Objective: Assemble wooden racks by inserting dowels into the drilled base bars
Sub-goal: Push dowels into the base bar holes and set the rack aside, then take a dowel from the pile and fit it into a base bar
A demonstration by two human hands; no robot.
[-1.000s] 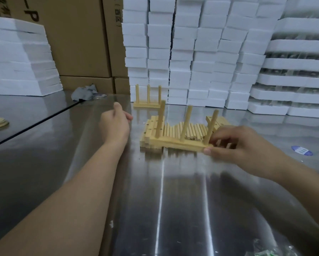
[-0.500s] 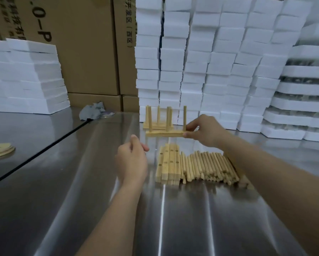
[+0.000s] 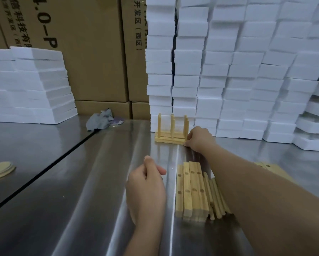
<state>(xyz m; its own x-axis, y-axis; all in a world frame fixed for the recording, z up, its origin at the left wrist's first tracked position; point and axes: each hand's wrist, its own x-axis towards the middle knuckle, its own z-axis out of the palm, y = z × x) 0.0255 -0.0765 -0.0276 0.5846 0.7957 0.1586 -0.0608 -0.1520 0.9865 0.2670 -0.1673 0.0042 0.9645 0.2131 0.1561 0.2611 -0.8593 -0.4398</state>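
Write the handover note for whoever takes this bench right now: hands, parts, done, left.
Left hand: loosely curled above the table, holds nothing.
Right hand: grips the right end of the front rack, which sits on the table against the rear rack, by the foam blocks.
Parts: drilled bars stacked near, loose dowels beside them, partly under the right forearm.
Done: two racks assembled.
Left: let go, then build more from the remaining bars and dowels.
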